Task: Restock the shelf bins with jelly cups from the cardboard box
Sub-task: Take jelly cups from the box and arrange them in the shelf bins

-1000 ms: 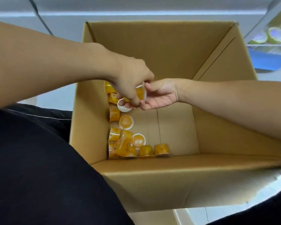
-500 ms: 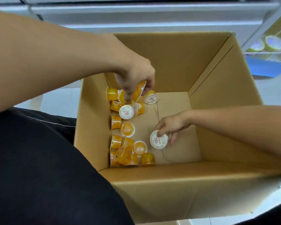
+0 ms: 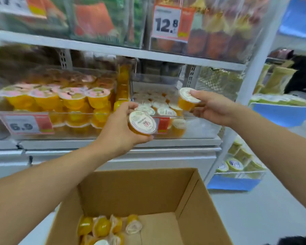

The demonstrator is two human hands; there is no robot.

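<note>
Shop shelves (image 3: 113, 50) fill my view, with see-through bins of snacks in rows. I see the left hand (image 3: 120, 133) raised in front of the middle shelf. Its fingers curl round a jelly cup (image 3: 142, 123), white lid tipped toward me. That cup sits just in front of the clear bin (image 3: 198, 128) on the right side of the shelf. The right hand (image 3: 212, 107) is up too. It pinches a second cup (image 3: 186, 99) by its rim and side, right above that same bin. More cups with white lids lie inside the bin (image 3: 159, 106).

Next to it, on the left, is a bin of bigger yellow cups (image 3: 60, 101) with pink lids. A tag (image 3: 25, 123) on its front says 6.9. Higher up, another tag (image 3: 167, 23) says 12.8.

Below my arms is the open box (image 3: 136, 191). A small pile of yellow cups (image 3: 102, 227) lies in its left corner. To the right I see a blue rack (image 3: 233, 183) with green-topped cups, all blurry.
</note>
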